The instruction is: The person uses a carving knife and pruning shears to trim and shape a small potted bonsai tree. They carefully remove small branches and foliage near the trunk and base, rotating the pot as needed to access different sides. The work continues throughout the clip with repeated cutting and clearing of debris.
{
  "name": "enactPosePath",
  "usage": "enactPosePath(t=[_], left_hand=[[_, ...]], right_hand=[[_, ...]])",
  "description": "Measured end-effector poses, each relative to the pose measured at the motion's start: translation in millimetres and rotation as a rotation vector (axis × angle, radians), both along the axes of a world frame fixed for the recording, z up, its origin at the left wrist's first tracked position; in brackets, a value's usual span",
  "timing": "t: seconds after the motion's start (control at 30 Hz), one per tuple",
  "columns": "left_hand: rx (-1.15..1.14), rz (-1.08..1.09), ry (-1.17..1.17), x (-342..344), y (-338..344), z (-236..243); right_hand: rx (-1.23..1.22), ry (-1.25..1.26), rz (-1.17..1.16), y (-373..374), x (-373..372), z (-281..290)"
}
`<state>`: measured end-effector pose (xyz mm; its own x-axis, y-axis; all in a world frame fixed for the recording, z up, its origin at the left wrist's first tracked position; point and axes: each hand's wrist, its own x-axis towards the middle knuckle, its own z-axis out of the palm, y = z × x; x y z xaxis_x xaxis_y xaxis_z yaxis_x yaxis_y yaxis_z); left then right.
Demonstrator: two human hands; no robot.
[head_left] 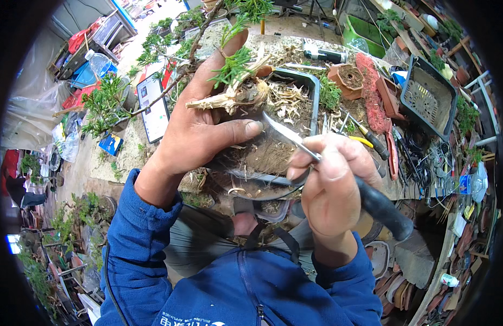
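Note:
My left hand (189, 133) is closed round the base of a small juniper tree, its fingers partly hidden behind the wood. Bark is stripped from the pale, jagged trunk (229, 99), and green foliage (235, 66) hangs over my fingers. My right hand (335, 187) grips a carving knife with a curved, pointed blade (284, 130) and a thick black handle (384, 209). The blade tip lies just below the trunk, close to my left thumb. Beneath both hands is a dark rectangular planter (315, 89) holding soil and pale wood shavings (289, 102).
A terracotta pot (346, 77) and an empty black planter (429, 100) stand to the right. A black cylindrical tool (324, 54) lies beyond the planter. Left of my hand, a tablet (152, 103) rests on the table. Pliers and other hand tools lie at right.

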<state>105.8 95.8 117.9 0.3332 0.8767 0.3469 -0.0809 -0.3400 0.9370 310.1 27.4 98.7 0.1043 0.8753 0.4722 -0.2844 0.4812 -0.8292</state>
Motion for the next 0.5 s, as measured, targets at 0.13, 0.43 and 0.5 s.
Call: enactPosePath(t=[0.13,0.43,0.5], left_hand=[[-0.040,-0.090,-0.069,-2,-2,1],[-0.139,-0.103,-0.133,-1,-4,3],[-0.136,-0.101,-0.141,-2,-3,4]], right_hand=[[0.169,-0.152,-0.008,-3,2,-7],[0.241,-0.299,0.114,8,11,1],[0.217,-0.248,0.152,11,10,-1]])
